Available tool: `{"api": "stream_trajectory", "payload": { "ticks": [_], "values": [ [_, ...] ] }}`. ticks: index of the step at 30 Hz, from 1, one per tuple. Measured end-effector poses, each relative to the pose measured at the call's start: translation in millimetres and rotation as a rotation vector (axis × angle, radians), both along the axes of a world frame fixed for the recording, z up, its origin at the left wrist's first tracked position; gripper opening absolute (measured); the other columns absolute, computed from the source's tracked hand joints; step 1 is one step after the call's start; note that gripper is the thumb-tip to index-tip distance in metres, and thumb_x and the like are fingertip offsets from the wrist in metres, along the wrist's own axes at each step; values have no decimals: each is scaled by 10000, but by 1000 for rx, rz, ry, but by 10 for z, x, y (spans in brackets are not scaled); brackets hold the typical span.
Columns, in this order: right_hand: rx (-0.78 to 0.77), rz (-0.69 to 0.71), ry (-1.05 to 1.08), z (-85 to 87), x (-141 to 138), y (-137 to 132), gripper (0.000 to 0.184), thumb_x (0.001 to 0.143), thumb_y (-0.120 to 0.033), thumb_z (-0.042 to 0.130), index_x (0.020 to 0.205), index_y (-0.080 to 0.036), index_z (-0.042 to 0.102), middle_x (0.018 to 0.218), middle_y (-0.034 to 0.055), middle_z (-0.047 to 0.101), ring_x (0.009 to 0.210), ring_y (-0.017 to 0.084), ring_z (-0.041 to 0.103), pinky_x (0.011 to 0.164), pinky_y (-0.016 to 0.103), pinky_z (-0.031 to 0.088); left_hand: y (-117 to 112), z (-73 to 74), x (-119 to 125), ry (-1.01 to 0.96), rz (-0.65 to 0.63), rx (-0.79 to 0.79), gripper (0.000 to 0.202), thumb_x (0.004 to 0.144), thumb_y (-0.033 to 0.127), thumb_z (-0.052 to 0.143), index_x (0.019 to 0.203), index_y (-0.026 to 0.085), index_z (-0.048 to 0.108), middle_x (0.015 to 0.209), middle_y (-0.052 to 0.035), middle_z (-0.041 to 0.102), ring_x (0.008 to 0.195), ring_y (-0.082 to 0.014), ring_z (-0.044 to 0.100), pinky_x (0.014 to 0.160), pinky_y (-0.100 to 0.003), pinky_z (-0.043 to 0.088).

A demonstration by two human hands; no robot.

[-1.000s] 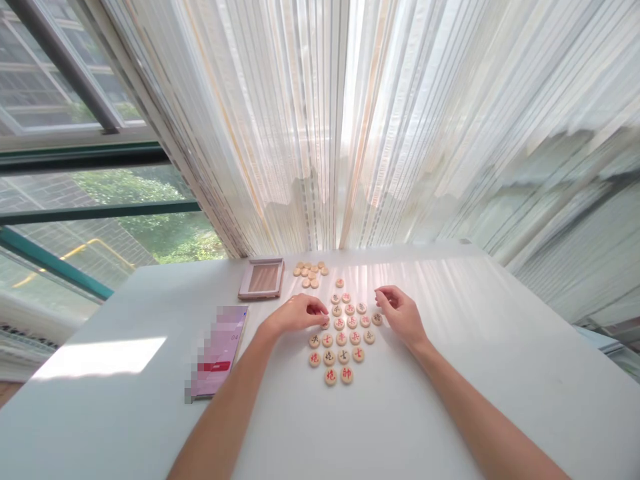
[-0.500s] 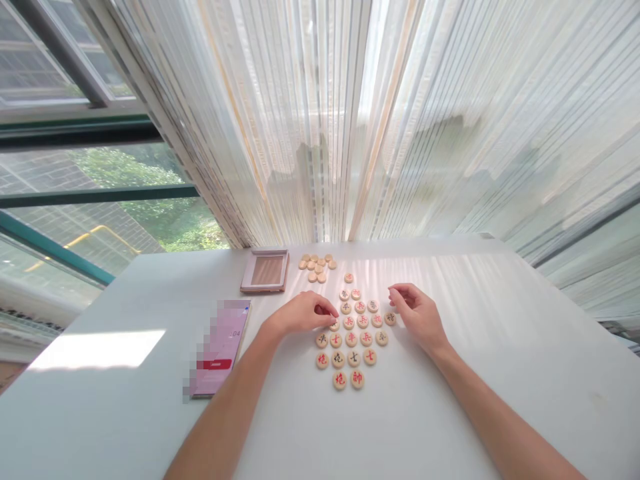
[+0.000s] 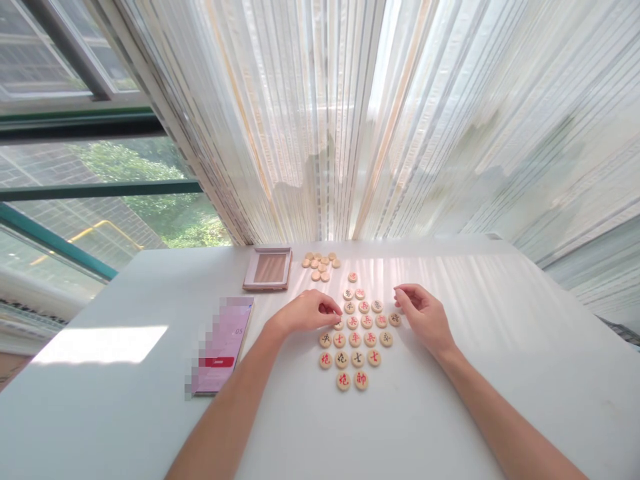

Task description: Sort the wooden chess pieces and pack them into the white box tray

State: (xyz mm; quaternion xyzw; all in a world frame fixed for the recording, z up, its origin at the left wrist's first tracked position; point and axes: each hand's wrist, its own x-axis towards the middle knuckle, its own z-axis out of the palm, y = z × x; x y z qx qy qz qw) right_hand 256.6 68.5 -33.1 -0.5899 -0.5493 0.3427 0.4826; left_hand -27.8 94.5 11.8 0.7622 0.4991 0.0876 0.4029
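Round wooden xiangqi pieces (image 3: 355, 339), face up with red or black characters, lie in staggered rows on the white table. My left hand (image 3: 311, 310) reaches in from the left, its fingers closed with the tips on the piece (image 3: 339, 325) at the left end of a middle row, partly covering its character. Right of the rows, my right hand (image 3: 423, 316) hovers with curled fingers, thumb close to the index finger. Nothing shows between them. Nearest to it is a black-character piece (image 3: 395, 320), apart from the fingers.
A small group of blank-side-up pieces (image 3: 322, 268) lies at the back, beside an open shallow box (image 3: 271, 268). On the left lies a phone (image 3: 227, 340) with a lit, partly blurred screen. Striped curtains (image 3: 310, 133) hang behind the table (image 3: 425, 420); a window is at left.
The whole view has shifted slightly, so everything sits a little further right. Both hands keep nearly the same places and poses. The digits on the phone screen went from 04 to 05.
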Motion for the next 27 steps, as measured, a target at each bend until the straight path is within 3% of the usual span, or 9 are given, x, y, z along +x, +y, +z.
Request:
{"api": "stream_trajectory", "payload": {
  "ticks": [7,16,27],
  "values": [
    [17,-1,8,-34,3,24,295,890,-498,652,977,-218,677,887,49,706,763,213,689,720,333,557,0,23,-4,2,-17,-9,322,801,459,664,994,236,793,811,-14,737,779,-178,670,650,-231,465],
    [27,3,-6,-13,-1,21,344,882,-540,647,976,-211,681,884,64,712,764,227,701,717,348,572,1,45,-23,20,-88,1,533,595,514,844,1060,265,767,921,-27,668,846,-199,641,702,-237,478],
    [20,2,3,-17,-6,18,319,887,-516,649,973,-211,681,888,56,707,770,222,702,719,341,567,-7,33,3,32,-89,16,497,615,512,829,1040,261,768,900,-23,655,820,-195,634,677,-240,464]
  ]
}}
